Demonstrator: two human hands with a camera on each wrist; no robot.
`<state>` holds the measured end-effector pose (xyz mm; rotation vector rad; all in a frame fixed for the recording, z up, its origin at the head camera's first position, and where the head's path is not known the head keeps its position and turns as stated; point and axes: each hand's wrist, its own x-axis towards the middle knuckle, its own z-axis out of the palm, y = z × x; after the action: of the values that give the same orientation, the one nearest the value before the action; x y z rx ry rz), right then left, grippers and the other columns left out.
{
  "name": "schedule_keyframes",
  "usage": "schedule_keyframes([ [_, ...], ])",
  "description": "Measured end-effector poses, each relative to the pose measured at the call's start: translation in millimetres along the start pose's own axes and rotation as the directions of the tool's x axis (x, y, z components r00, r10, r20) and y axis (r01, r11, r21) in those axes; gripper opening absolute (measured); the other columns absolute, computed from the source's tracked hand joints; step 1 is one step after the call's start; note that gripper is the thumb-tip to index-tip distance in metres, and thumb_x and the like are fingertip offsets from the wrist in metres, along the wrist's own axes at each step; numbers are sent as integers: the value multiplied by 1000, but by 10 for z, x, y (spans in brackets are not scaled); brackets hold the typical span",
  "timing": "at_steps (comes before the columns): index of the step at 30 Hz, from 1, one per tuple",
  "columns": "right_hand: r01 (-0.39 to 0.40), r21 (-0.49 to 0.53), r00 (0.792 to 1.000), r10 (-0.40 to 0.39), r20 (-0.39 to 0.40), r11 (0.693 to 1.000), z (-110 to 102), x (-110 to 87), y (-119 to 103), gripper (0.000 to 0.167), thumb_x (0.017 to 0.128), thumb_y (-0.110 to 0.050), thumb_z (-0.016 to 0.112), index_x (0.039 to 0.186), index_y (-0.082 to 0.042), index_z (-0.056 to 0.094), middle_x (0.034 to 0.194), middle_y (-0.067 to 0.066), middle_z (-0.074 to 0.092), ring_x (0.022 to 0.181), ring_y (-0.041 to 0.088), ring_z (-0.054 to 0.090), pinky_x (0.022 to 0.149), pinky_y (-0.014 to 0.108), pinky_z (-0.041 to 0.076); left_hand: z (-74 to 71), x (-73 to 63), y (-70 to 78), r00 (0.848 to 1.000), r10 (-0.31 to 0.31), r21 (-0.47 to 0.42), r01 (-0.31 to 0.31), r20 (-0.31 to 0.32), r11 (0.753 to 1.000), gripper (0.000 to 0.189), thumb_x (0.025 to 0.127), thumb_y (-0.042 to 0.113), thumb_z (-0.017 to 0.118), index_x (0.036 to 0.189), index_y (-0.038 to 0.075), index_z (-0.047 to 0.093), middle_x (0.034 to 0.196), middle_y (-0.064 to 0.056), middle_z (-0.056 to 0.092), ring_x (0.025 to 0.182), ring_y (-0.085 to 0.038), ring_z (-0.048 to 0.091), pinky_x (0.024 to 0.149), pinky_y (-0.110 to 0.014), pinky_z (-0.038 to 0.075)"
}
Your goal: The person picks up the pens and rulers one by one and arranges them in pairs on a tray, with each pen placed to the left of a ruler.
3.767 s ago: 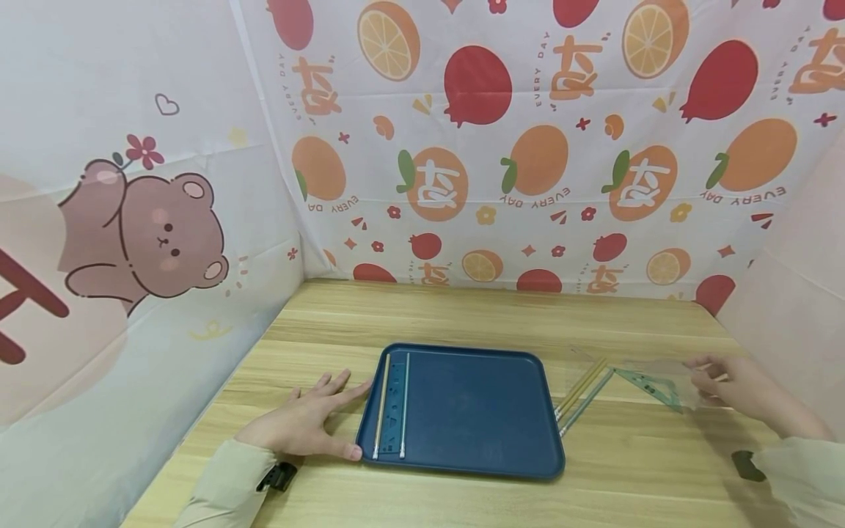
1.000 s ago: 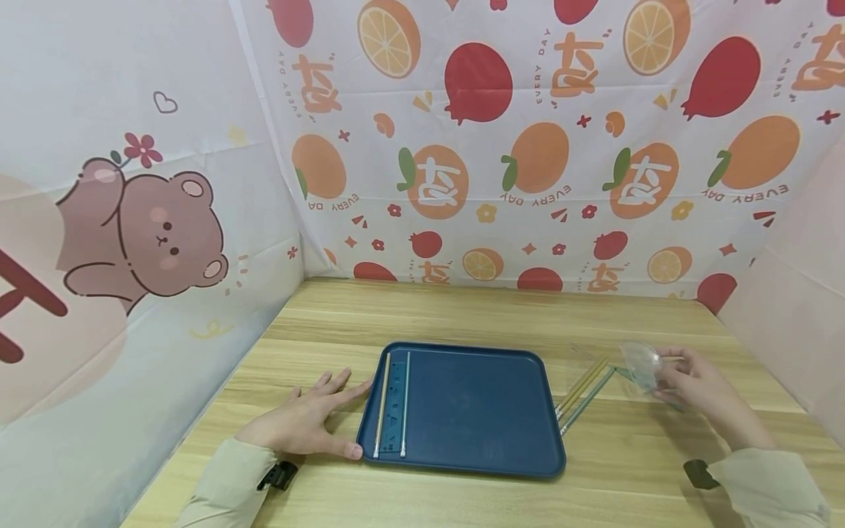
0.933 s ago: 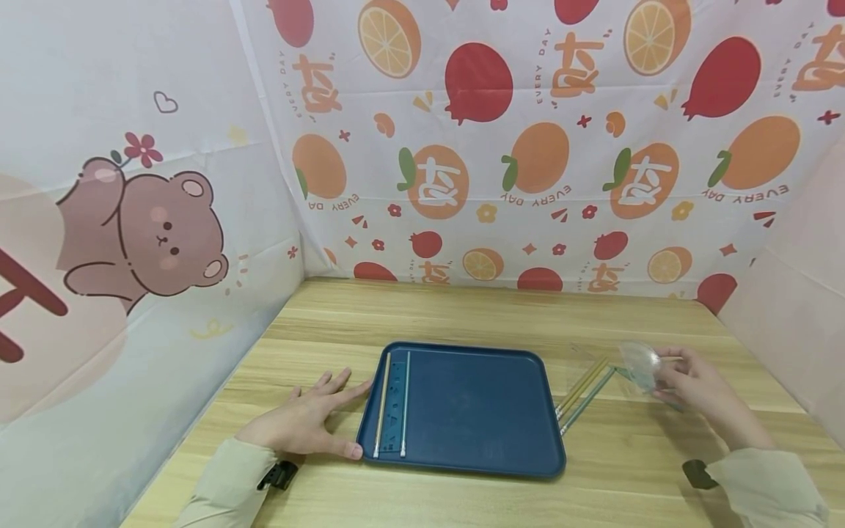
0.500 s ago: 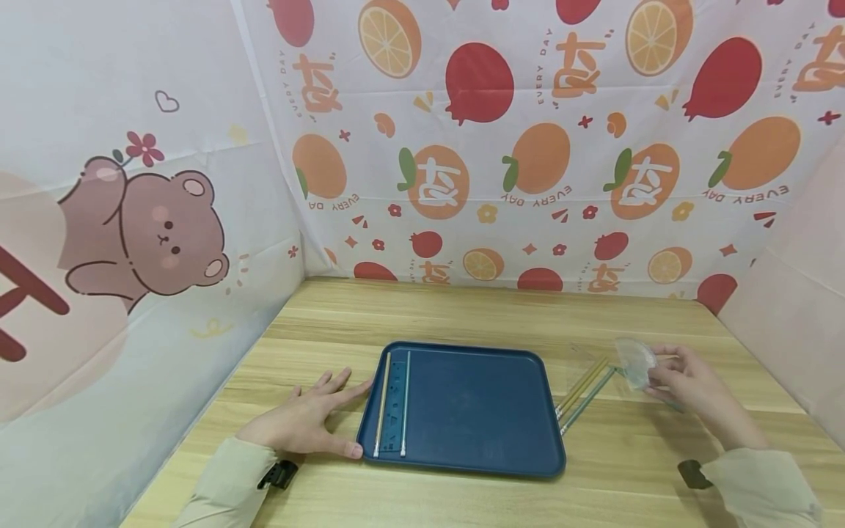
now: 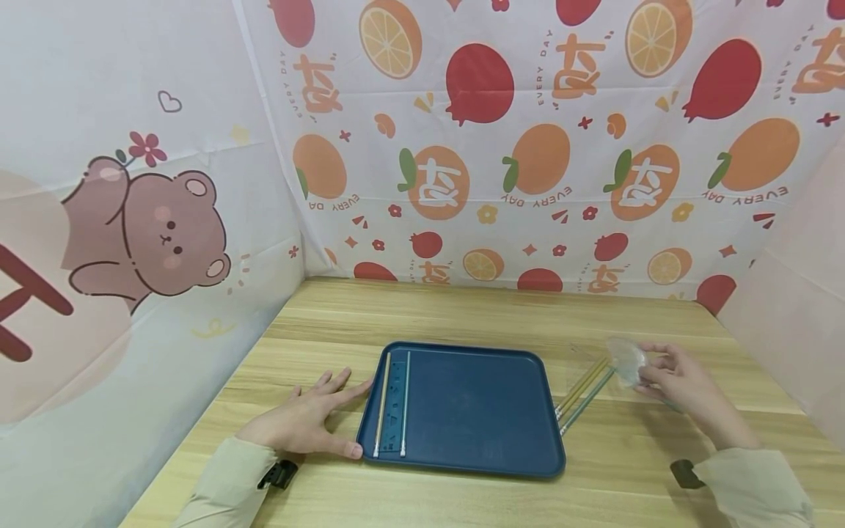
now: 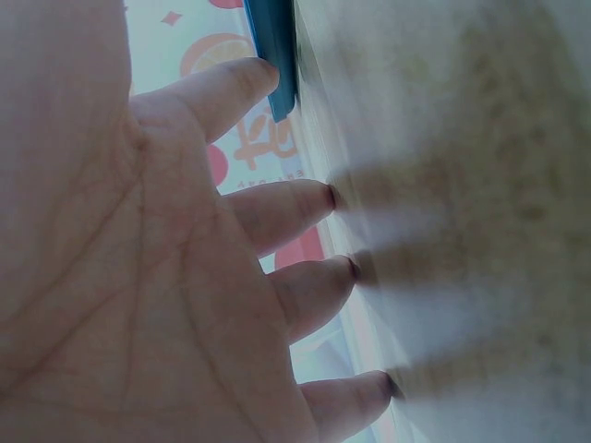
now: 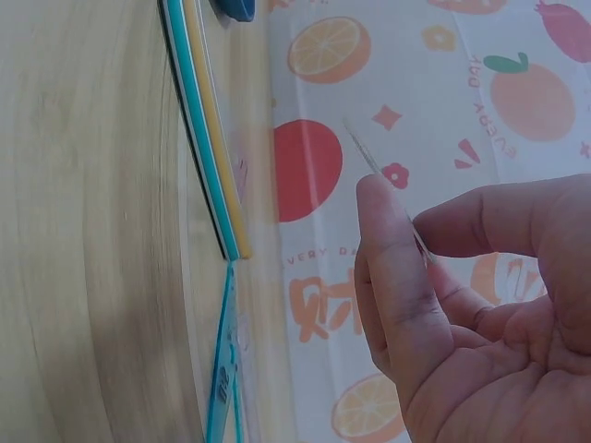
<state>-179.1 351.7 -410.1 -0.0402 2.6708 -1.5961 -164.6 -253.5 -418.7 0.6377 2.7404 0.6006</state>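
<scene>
My left hand lies with spread fingers at the left side of a blue tray; thumb and index finger touch its rim. Inside, along that side, a blue ruler lies between a yellow pencil and a green pencil. My right hand pinches a clear, rounded sheet, apparently a protractor, above the table right of the tray. Edge-on, the protractor is a thin line in the right wrist view. Beneath that hand lies a green set square, mostly hidden in the head view.
Yellow pencils and a green pencil lean with their eraser ends on the tray's right rim. Beside them a faint clear sheet lies on the wooden table. Printed cloths rise behind and at the sides.
My right hand has come left from the table's right side, now with the clear protractor raised in its fingers; it still drifts slightly left. The left hand and tray stay in place.
</scene>
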Motion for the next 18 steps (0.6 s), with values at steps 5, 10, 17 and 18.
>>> schedule_keyframes([
  [5,15,9,1000,-15,0,1000,63,6,-29,63,105,5,54,158,18,24,114,21,61,86,5,70,82,27,66,-6,0,11,1000,1,1,-1,1,1000,107,81,65,87,169,29,37,176,-30,21,159,-65,13,109,-95,11],
  [10,26,17,1000,-26,6,1000,122,-1,-77,62,105,5,54,158,17,26,113,21,57,84,6,70,83,28,66,-7,5,8,1000,-1,-1,1,5,1000,108,81,64,87,169,29,37,176,-30,21,159,-65,13,108,-95,11],
  [17,37,31,999,-37,11,999,199,-11,-145,60,105,4,55,158,15,29,113,19,57,86,6,73,83,28,66,4,14,-7,1000,5,12,-5,-3,1000,108,80,68,86,169,30,37,175,-30,23,159,-65,15,108,-95,12],
  [18,40,33,999,-40,16,999,207,-17,-154,60,106,4,55,159,15,28,113,20,57,87,6,73,83,29,66,5,14,-7,1000,2,10,-2,-1,1000,108,80,68,86,169,30,37,175,-30,23,159,-64,15,109,-95,12],
])
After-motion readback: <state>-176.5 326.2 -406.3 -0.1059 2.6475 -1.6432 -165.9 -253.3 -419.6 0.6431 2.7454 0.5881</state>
